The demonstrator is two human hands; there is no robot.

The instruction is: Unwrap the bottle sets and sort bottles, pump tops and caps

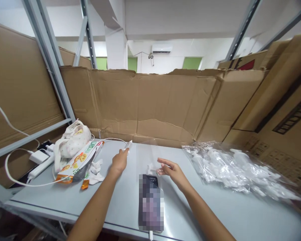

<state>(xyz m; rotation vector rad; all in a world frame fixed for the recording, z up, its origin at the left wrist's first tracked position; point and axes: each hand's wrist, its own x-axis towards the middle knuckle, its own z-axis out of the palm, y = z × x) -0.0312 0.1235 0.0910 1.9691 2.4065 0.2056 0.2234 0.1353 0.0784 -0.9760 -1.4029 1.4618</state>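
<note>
Head view, left hand (119,161): curled round a slim white stick (129,144), near the desk (122,204)'s far edge; partly hidden by the fist.
Clear bag (145,155): glossy, faintly outlined, between both hands toward the far edge; holding a white piece (149,169), too blurred to identify.
Right hand (172,171): loosely spread beside the bag; cannot tell if pinching film.
Phone (151,204): at the near edge, pixelated.
</note>
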